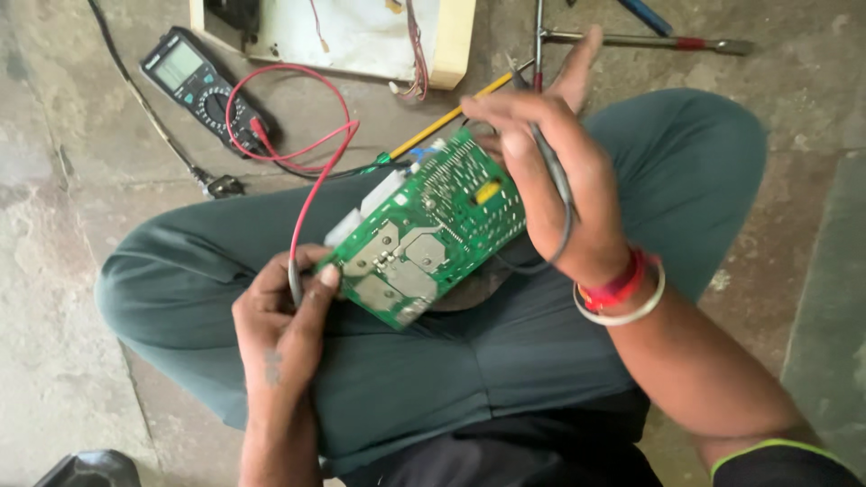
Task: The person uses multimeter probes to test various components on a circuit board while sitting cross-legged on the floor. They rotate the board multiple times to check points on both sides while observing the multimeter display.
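Head view: left hand [280, 316] pinching red probe lead [307, 194] against green circuit board [428, 230]; right hand [550, 171] gripping black probe [552, 171] on board's far edge; multimeter [194, 77] on floor.

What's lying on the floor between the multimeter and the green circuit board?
In the head view, the looping red test lead and a black lead cross the concrete between the multimeter and the circuit board; a yellow-handled tool lies nearby.

Person seen from above, wearing dark green trousers [541, 343] and a black top with a bright green sleeve edge [767, 448]. The right wrist carries a red thread band [618, 287] (beside it, a pale metal bangle [631, 313]). A small faded mark [271, 365] shows on the left wrist.
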